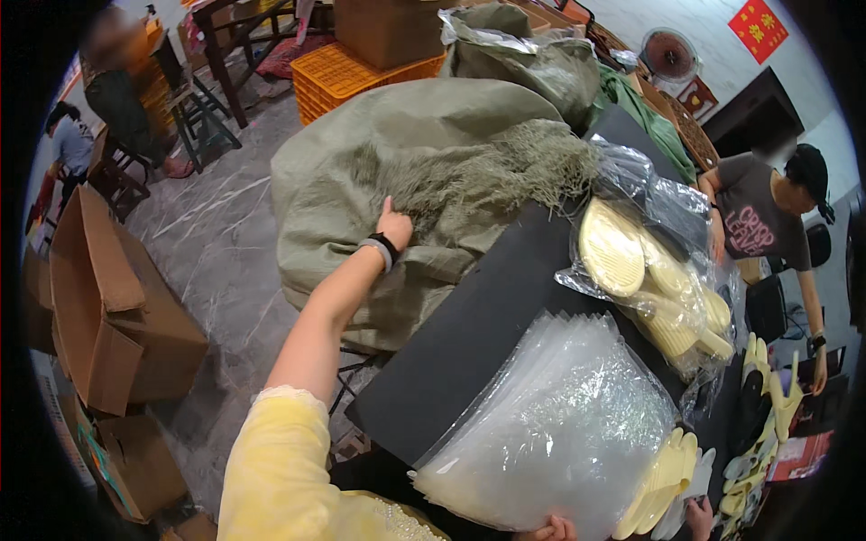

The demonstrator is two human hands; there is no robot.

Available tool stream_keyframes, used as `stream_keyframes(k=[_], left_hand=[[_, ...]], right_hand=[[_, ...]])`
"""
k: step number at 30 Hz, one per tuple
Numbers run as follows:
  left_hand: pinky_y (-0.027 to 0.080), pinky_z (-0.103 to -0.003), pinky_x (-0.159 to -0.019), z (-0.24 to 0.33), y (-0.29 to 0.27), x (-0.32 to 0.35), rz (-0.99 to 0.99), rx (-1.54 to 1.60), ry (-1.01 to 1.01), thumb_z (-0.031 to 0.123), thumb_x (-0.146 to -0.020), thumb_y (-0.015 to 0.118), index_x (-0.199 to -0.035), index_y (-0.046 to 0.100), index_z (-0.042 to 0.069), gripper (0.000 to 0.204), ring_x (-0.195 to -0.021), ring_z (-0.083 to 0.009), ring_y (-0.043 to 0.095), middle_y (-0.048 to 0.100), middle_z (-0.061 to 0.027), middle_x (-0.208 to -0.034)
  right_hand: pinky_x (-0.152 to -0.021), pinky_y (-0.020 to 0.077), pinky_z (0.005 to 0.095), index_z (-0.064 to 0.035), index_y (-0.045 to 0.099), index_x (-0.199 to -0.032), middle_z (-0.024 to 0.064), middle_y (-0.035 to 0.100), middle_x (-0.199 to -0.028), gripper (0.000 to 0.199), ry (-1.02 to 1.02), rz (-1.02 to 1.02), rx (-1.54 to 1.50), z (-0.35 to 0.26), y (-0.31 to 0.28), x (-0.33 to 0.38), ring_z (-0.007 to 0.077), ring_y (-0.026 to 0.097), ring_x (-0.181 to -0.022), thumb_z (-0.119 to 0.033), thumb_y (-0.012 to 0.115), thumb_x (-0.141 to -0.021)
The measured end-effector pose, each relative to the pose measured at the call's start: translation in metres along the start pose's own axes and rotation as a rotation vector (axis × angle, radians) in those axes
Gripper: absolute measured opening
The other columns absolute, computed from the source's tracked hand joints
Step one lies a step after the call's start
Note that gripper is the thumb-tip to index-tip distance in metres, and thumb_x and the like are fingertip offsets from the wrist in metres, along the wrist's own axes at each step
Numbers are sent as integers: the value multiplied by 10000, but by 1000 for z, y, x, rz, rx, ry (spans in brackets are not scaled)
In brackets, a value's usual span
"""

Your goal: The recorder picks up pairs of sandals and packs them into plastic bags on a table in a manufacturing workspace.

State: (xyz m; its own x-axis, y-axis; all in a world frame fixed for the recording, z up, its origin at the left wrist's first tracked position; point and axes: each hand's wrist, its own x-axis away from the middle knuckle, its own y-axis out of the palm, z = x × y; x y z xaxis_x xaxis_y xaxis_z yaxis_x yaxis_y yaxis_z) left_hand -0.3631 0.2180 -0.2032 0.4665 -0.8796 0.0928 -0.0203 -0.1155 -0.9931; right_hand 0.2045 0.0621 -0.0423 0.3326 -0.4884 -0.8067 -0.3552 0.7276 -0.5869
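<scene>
My left hand (394, 227) reaches out over a large grey-green woven sack (334, 162) with a frayed edge. One finger sticks out while the others bend against the sack's cloth, partly hidden. At the lower edge, my right hand (552, 530) is mostly cut off; its bent fingers press on the rim of a fanned stack of clear plastic bags (559, 415). Beside the stack lie pale yellow slippers (657, 482). Farther up the dark tabletop (451, 361), more yellow slippers (615, 248) sit in clear plastic wrapping.
Another person's hand (699, 516) touches whitish pieces by the slippers. A co-worker (767, 207) stands at right, one arm lowered toward more slippers (785, 397). Open cardboard boxes (117, 307) stand on the left floor; an orange crate (361, 81) is behind the sack.
</scene>
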Motion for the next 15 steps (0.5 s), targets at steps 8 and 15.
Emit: stream_keyframes(k=[8,15], left_hand=[[300,-458,-1025,-98,-114,128,670,415,252,-9,-739,521,-982,574,55,257,-1154,-278,501,603,-86,-1088],[445,-406,-892,-111,-178,314,1047,699,70,15,-875,471,-1063,571,-25,216,-999,-287,577,600,-195,-1062]], right_hand=[[-689,416,388,-37,614,-807,108,581,-774,260,38,-27,-105,-9,-5,0,274,529,-714,-161,408,-904],[-780,365,411,-31,557,-857,112,532,-884,187,107,-113,-62,7,-12,18,278,502,-836,-135,402,-870]])
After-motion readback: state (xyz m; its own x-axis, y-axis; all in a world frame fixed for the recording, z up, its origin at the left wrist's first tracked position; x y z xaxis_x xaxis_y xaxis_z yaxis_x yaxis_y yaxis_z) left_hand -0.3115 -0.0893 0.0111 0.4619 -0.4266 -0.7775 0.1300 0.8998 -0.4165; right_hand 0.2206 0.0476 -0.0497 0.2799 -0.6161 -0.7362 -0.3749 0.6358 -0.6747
